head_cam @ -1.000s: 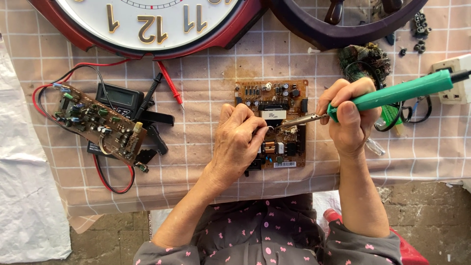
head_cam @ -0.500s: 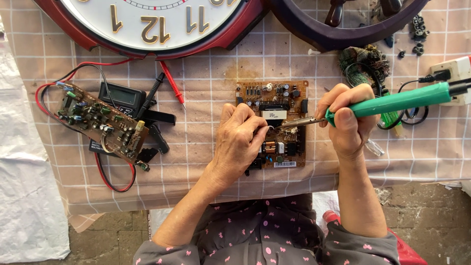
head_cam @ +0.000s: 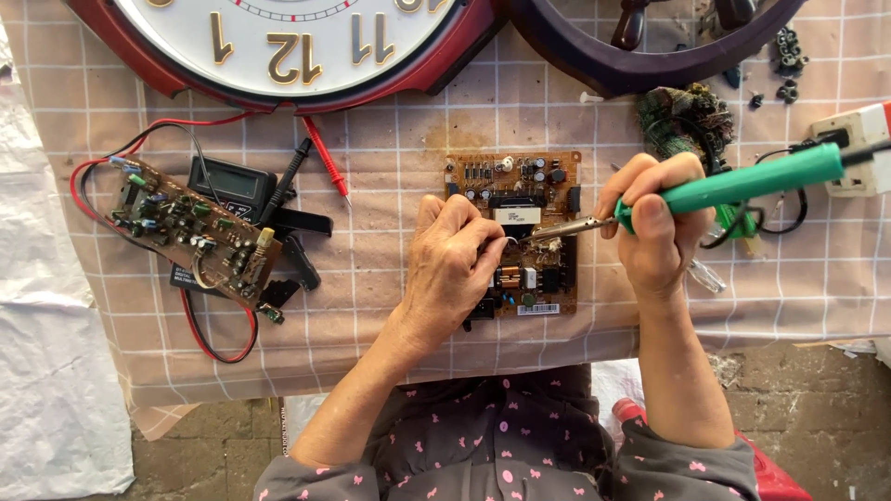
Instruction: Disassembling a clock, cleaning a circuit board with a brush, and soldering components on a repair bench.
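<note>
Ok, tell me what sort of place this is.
Likely a small electronics repair bench: the right hand holds a green soldering iron to a circuit board, with a multimeter and wall clock nearby.

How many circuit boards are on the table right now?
2. One brown circuit board lies at the centre under both hands; a second board lies tilted at the left, over a black meter. Others may be hidden.

Grey multimeter screen [head_cam: 228, 182]; white board label [head_cam: 539, 309].
</note>
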